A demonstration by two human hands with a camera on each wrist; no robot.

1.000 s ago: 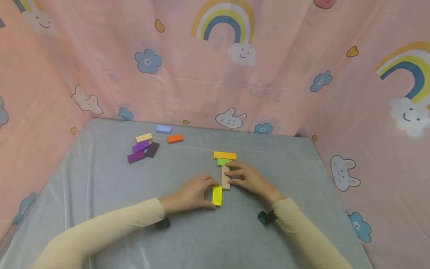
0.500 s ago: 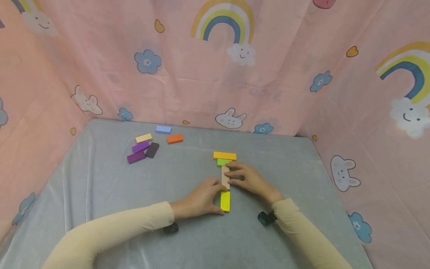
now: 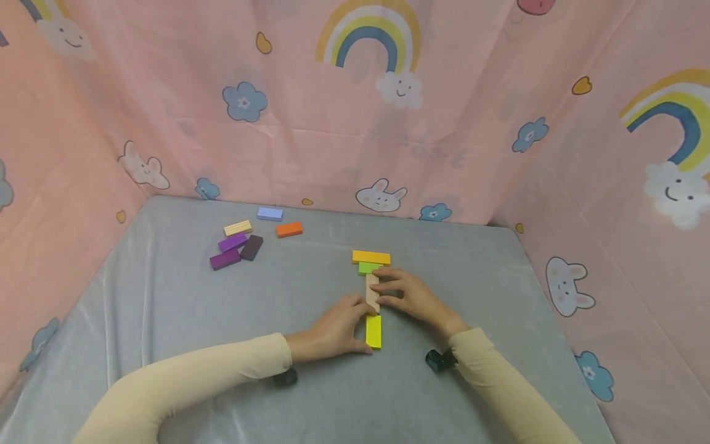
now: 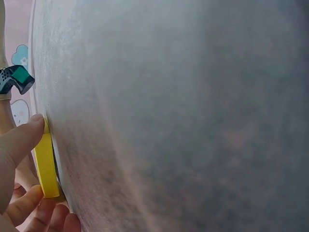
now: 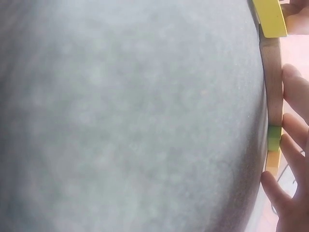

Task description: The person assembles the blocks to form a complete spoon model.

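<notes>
My left hand (image 3: 331, 331) pinches a bright yellow block (image 3: 373, 333) lengthwise, thumb at its near end and fingers at its far end. That block lines up with the near end of a plain wooden block (image 3: 371, 291); in the right wrist view the yellow block (image 5: 270, 18) looks slightly tilted against it. Beyond the wooden block, a green block (image 3: 366, 268) lies crosswise, then a longer orange-yellow block (image 3: 370, 256). The spread fingers of my right hand (image 3: 415, 301) rest along the right side of the wooden block and at the green one.
On the grey cloth-covered table (image 3: 310, 265), back left, lie a light blue block (image 3: 270, 214), an orange block (image 3: 289, 229), a pale striped block (image 3: 238, 228), two purple blocks (image 3: 225, 259) and a dark brown block (image 3: 252, 247). A pink printed curtain (image 3: 310, 142) surrounds the table.
My left hand has moved right and slightly nearer with the yellow block, bringing it from beside the wooden block into line with its near end. The right hand has stayed in place.
</notes>
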